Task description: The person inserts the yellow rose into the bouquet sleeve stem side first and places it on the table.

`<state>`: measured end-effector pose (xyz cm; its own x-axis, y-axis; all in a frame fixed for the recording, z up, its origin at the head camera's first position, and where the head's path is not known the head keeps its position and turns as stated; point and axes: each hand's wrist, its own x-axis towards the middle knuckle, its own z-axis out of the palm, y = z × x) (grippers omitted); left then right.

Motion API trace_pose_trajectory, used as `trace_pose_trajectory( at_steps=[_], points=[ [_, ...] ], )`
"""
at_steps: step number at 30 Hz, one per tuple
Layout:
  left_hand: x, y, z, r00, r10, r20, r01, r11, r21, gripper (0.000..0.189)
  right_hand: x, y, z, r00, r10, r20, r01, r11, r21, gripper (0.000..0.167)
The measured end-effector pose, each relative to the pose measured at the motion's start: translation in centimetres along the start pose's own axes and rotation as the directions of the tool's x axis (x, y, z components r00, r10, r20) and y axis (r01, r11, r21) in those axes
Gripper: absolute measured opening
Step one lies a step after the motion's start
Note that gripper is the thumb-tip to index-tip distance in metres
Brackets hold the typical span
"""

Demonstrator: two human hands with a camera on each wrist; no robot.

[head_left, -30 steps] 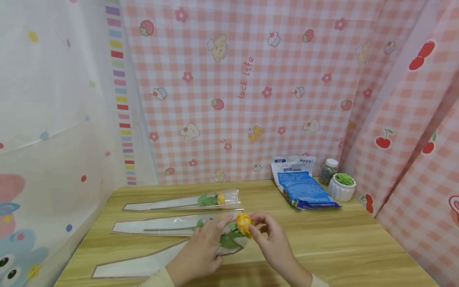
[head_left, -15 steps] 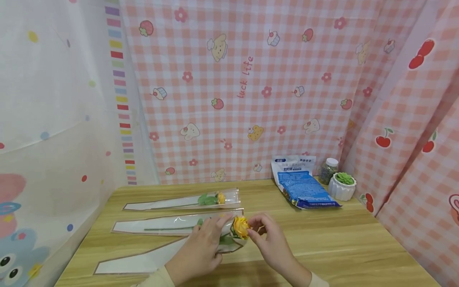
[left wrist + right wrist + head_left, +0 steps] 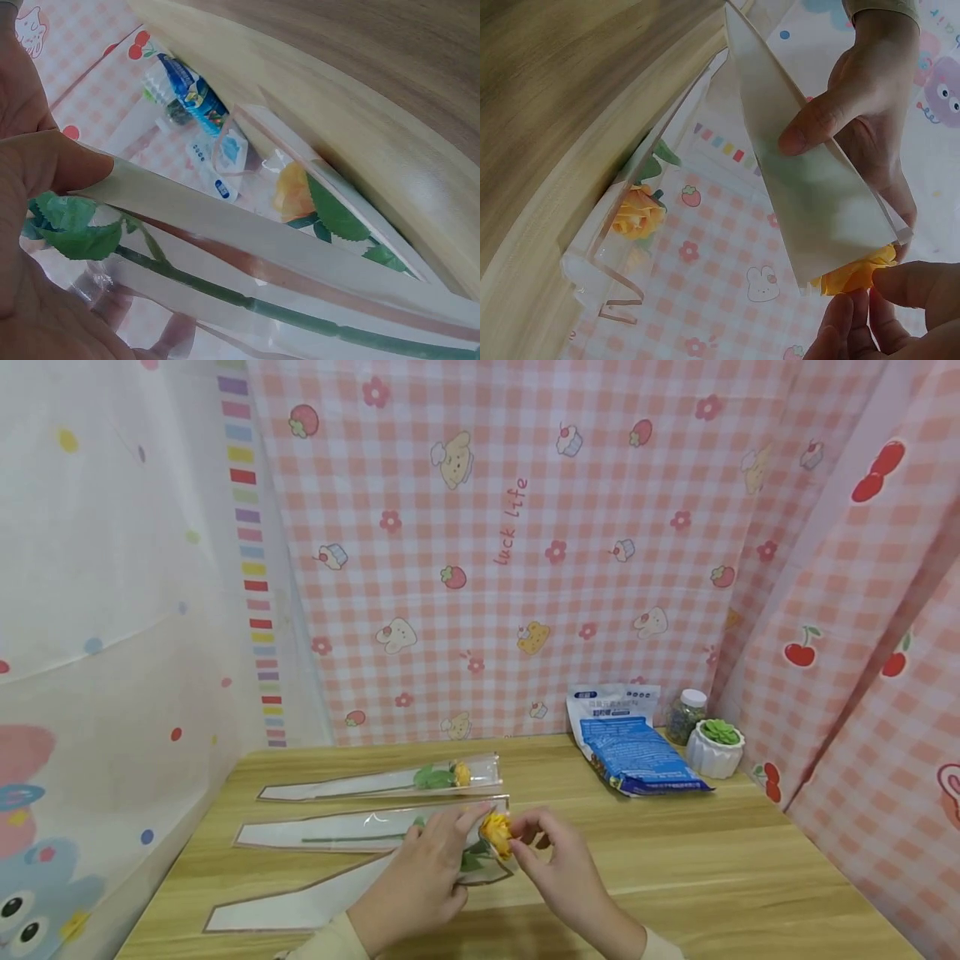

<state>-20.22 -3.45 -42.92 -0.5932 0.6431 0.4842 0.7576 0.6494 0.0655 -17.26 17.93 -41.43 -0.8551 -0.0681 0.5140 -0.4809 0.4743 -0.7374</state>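
Note:
A yellow rose (image 3: 496, 835) with green leaves lies partly inside a clear-fronted, white-backed flower sleeve (image 3: 300, 897), its bloom at the wide right end. My left hand (image 3: 420, 872) grips that sleeve near the opening, thumb on the white back in the right wrist view and fingers on the clear side. With thumb and fingertips my right hand (image 3: 558, 868) pinches the bloom, which pokes just past the sleeve's edge in the right wrist view. Inside the sleeve, the left wrist view shows the green stem (image 3: 300, 319) and leaves (image 3: 82, 232).
Two more sleeves lie behind on the wooden table, a middle one (image 3: 262, 836) and a far one (image 3: 300, 792), each with a rose inside. At the back right are a blue and white bag (image 3: 633, 752), a lidded jar (image 3: 686, 717) and a potted succulent (image 3: 716, 749).
The rose bloom has moved left and slightly down toward the sleeve's opening, with my right hand following. The held sleeve has shifted slightly right; my left hand stays nearly in place.

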Motion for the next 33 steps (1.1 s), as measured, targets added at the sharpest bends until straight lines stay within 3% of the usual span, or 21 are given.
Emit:
trace_pose_trajectory(
  at_steps=[10,17,27,33],
  points=[
    [0.06,0.09,-0.17,1.0,-0.005,0.011,0.005,1.0,0.002,0.117,-0.12,-0.02,0.18,0.999,0.043,0.003,-0.043,0.999,0.026,0.026],
    [0.09,0.12,-0.25,1.0,-0.001,0.004,0.001,1.0,-0.009,0.118,-0.19,-0.05,0.35,0.996,0.078,0.051,-0.082,0.993,0.082,0.02],
    [0.28,0.23,-0.27,1.0,0.009,-0.01,-0.009,1.0,-0.016,0.114,-0.47,0.14,0.71,0.997,0.031,0.076,-0.043,0.986,0.163,0.02],
    [0.36,0.32,-0.32,0.999,0.023,-0.026,-0.023,1.0,-0.001,0.113,-0.69,0.03,0.68,0.992,0.061,0.113,-0.08,0.982,0.171,0.024]
  ],
)
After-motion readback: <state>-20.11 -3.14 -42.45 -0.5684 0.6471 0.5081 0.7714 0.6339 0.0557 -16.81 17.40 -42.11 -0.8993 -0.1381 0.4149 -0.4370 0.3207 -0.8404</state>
